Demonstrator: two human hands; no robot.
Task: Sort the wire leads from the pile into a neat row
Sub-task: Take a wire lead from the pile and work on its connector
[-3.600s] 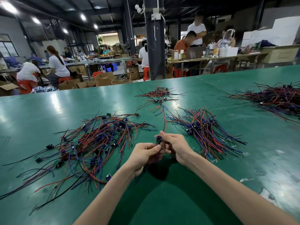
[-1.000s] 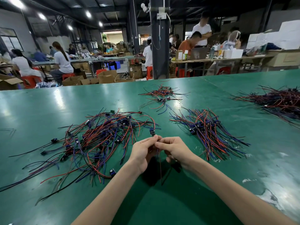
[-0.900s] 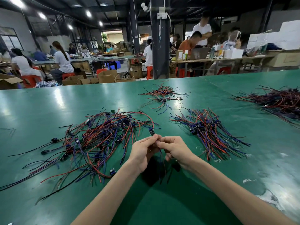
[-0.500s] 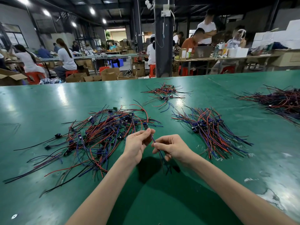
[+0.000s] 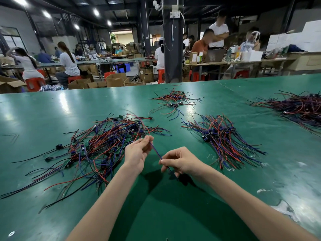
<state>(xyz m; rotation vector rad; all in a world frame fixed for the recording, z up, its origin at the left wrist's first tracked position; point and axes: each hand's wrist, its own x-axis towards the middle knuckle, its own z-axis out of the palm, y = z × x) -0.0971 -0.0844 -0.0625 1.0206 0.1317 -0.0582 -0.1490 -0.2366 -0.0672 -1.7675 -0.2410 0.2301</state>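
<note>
Hands: left hand [image 5: 137, 154], right hand [image 5: 181, 160] apart, each pinching one thin blue-red wire lead [image 5: 156, 152].
Tip: draw taut, lay parallel on combed red-blue bundle [image 5: 224, 141].

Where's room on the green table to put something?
Bare table lies left of the small far pile, behind the tangled pile; also right of the neat bundle. Crowded: between pile and bundle, where the left hand and right hand hold a lead.

Bench colours
table [image 5: 52, 110] glossy green; pile [image 5: 97, 150] red/blue/black leads, small green boards [image 5: 120, 116]; sorted bundle [image 5: 225, 145] red/blue, dark connectors [image 5: 206, 137]; held lead [image 5: 156, 152] blue and red; stools [image 5: 34, 83] red; boxes [image 5: 116, 80] brown.
</note>
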